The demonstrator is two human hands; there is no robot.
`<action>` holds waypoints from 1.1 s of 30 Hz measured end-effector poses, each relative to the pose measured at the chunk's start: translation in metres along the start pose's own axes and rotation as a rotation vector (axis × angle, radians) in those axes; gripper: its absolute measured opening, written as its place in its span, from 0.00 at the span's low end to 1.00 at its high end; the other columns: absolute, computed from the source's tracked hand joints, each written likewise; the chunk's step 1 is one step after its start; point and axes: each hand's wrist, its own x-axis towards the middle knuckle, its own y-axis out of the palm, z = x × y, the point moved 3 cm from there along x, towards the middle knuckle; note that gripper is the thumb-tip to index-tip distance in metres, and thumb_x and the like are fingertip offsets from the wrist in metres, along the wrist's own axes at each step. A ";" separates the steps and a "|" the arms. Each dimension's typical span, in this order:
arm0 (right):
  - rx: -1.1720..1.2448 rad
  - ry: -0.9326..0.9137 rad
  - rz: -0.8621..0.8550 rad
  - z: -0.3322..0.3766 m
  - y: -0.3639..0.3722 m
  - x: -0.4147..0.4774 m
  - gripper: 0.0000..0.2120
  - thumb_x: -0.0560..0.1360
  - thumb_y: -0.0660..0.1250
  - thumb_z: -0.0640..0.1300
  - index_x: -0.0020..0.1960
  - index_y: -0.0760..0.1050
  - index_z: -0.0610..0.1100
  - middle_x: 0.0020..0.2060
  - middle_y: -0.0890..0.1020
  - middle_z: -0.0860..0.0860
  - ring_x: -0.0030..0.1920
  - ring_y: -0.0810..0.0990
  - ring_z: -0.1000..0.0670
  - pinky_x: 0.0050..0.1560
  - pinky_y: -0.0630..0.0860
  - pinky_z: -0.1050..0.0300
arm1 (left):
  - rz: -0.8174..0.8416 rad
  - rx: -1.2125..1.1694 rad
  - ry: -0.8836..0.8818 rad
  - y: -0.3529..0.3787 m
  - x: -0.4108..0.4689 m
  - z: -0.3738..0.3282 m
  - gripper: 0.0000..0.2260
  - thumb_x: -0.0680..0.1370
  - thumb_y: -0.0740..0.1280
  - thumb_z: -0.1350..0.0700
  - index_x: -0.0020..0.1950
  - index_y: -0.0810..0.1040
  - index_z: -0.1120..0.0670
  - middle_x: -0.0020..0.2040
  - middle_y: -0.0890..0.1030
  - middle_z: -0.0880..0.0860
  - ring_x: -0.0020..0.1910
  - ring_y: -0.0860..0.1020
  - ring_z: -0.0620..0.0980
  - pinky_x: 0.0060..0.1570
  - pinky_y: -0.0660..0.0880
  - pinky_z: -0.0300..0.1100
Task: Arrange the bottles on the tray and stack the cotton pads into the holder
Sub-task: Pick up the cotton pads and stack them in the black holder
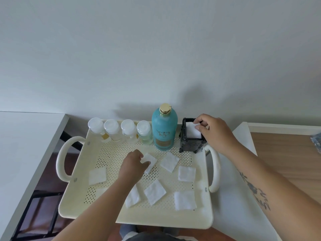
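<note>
Pale wall behind, white surface (243, 214) below, and the cotton pads were going in. One pad (192, 130) sat at the mouth of the black holder (191, 145) in the tray's far right corner, the right hand (211, 130) pinching its edge with fingers (198, 126) curled over the rim. The left hand (132, 165), arm stretched across the cream tray (156, 218), had closed on another pad (149, 161). Bottles (128, 130) lined the back edge beside the teal bottle (164, 129). Next, I'd judge: press flat, let go, pass the left's pad across.

Matt cream perforated tray (111, 202), soft fibrous white cotton pads (186, 173), frosted teal bottle (164, 129), shiny gold cap (165, 108)
</note>
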 end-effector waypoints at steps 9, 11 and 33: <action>-0.369 -0.139 -0.038 0.011 0.007 -0.001 0.11 0.80 0.62 0.45 0.58 0.80 0.47 0.47 0.82 0.49 0.50 0.72 0.43 0.44 0.75 0.50 | 0.035 0.060 -0.057 0.010 0.009 0.007 0.12 0.74 0.71 0.53 0.53 0.74 0.53 0.49 0.77 0.52 0.45 0.75 0.51 0.40 0.72 0.43; -0.471 -0.211 -0.078 0.014 0.005 -0.002 0.10 0.79 0.63 0.43 0.56 0.81 0.45 0.47 0.82 0.48 0.48 0.73 0.42 0.41 0.74 0.50 | 0.068 0.044 -0.079 0.011 0.011 0.009 0.10 0.74 0.71 0.54 0.53 0.73 0.52 0.48 0.78 0.52 0.44 0.76 0.52 0.39 0.72 0.43; -0.565 -0.134 0.097 0.000 0.030 -0.020 0.43 0.74 0.33 0.71 0.48 0.82 0.47 0.56 0.82 0.55 0.77 0.54 0.43 0.76 0.44 0.42 | 0.163 -0.529 -0.139 -0.007 -0.010 0.007 0.04 0.74 0.73 0.58 0.46 0.80 0.55 0.41 0.83 0.51 0.36 0.78 0.47 0.34 0.72 0.36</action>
